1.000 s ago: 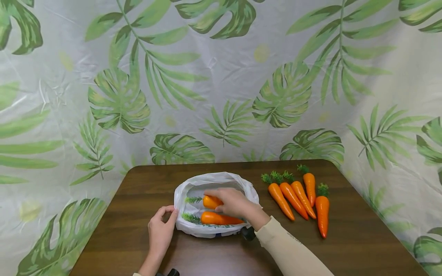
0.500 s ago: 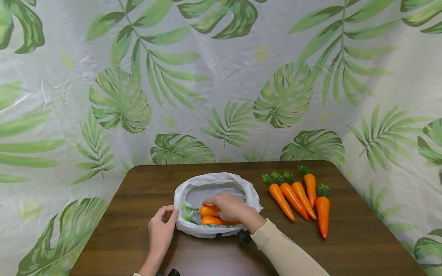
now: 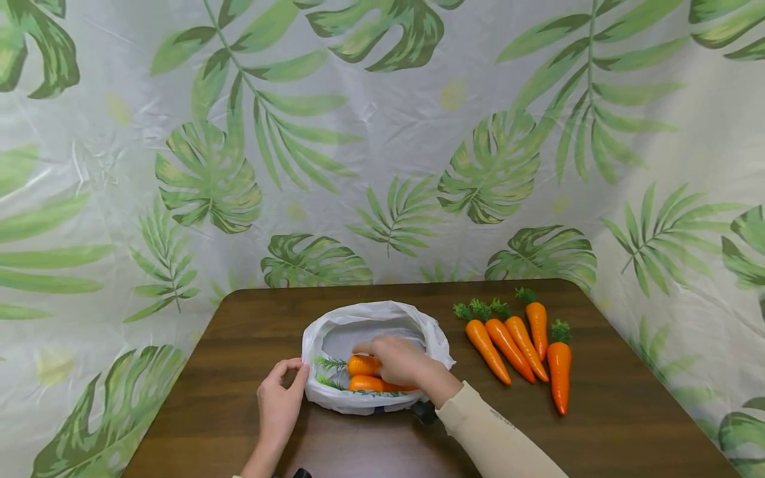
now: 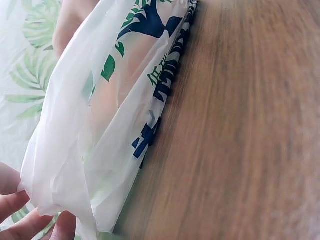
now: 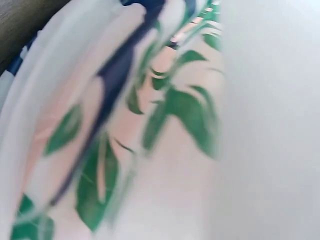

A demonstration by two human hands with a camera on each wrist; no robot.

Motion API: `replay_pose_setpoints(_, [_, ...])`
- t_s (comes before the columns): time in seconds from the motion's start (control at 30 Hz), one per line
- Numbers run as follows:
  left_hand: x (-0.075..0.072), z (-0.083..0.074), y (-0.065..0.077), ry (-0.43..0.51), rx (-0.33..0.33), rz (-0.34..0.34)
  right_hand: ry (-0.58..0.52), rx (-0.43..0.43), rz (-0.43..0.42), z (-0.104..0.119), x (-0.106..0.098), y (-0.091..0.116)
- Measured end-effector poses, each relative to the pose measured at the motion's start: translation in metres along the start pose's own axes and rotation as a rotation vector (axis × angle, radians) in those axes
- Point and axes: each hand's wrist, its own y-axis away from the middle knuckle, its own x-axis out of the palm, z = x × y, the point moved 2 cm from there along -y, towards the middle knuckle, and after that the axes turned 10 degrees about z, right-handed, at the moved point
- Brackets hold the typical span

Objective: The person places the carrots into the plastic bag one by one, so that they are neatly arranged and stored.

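A person works two-handed at a dark wood-grain bench (image 3: 251, 338), the left hand (image 3: 279, 398) pinching the rim of a white plastic bag (image 3: 388, 310) at its nine o'clock edge, its grip narrow. The right hand (image 3: 397, 362) reaches in from four o'clock, fingers bent over the farther carrot (image 3: 362, 365), its grip holding that orange body; the fingertips are partly hidden. Just beside it, toward six o'clock, lies the nearer carrot (image 3: 366, 383), also inside the bag, both with green tops toward nine o'clock. Five loose carrots (image 3: 527, 347) lie on the bench at three o'clock from the bag, leafy ends toward eleven and twelve, tips toward five and six. The left wrist view shows green leaves and dark blue print on the bag's side. A leaf-patterned curtain (image 3: 391, 133) hangs behind, at twelve o'clock; a cream sleeve (image 3: 499, 431) covers the right forearm.
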Motion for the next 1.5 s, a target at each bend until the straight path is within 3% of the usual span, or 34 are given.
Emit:
replay_pose_setpoints(0.23, [0.001,0.002,0.001,0.01,-0.019,0.006,-0.077,0.047,-0.045,-0.003,-0.014,0.012])
replay_pose_setpoints(0.57, [0.001,0.005,-0.001,0.001,-0.01,-0.005,-0.104,0.098,-0.209,-0.009,-0.043,0.04])
replay_pose_setpoints(0.93, [0.001,0.003,0.0,-0.001,-0.027,0.006,-0.165,0.194,-0.408,-0.034,-0.064,0.071])
replay_pose_setpoints(1.17, [0.001,0.005,-0.001,0.0,-0.038,0.013,-0.204,0.254,-0.457,-0.053,-0.067,0.088])
replay_pose_setpoints(1.5, [0.002,0.005,0.0,0.003,-0.013,-0.001,-0.215,0.364,-0.456,-0.088,-0.054,0.108])
